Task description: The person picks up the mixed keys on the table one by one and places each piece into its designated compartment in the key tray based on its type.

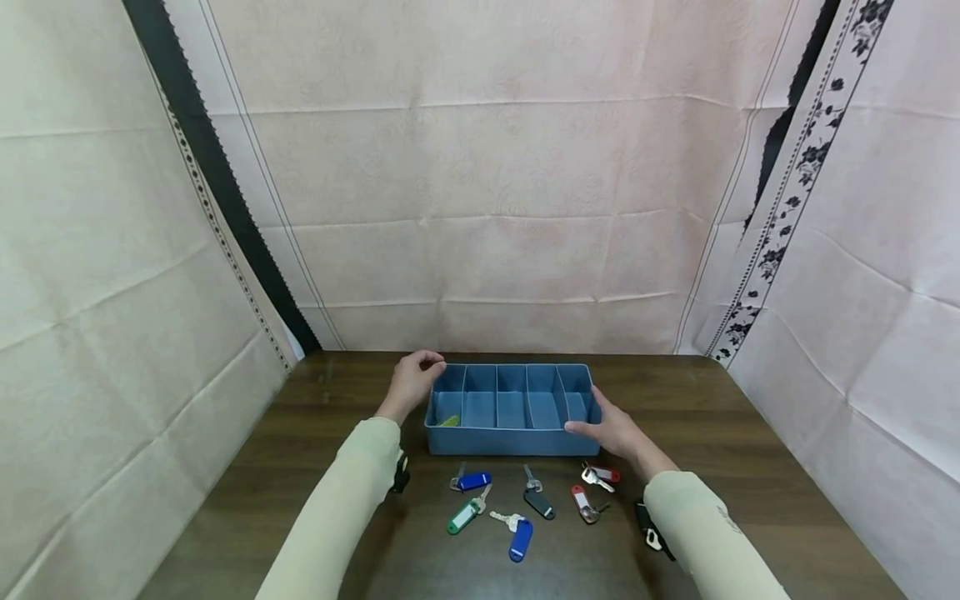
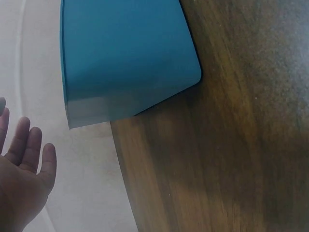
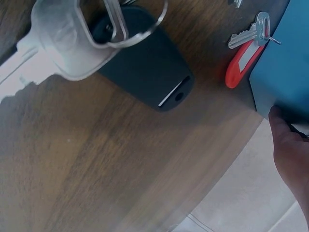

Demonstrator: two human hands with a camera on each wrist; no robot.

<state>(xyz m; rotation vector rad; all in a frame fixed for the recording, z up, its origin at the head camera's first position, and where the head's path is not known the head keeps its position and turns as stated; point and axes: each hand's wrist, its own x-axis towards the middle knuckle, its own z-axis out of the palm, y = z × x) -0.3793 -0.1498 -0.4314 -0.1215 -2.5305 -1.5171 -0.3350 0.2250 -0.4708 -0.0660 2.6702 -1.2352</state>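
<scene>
A blue tray [image 1: 512, 441] with several compartments in a row stands on the wooden table. My left hand [image 1: 412, 385] is at its back left corner; in the left wrist view its fingers are loosely bent and apart from the tray's end. The right hand [image 1: 618, 429] touches the right end, thumb over the front rim and fingers extended along the end wall. Something yellow-green [image 1: 450, 422] lies in the leftmost compartment, partly hidden. In front lie keys with a green tag [image 1: 463, 518], blue tags [image 1: 521, 542], a dark tag [image 1: 538, 503] and red tags [image 1: 585, 504].
Close below the right wrist camera lies a key with a dark tag [image 3: 149, 63]. The brown table [image 1: 337, 483] ends at pale cloth [image 1: 525, 275] hung behind and at both sides. A black band camera [image 1: 401, 473] sits at the left wrist.
</scene>
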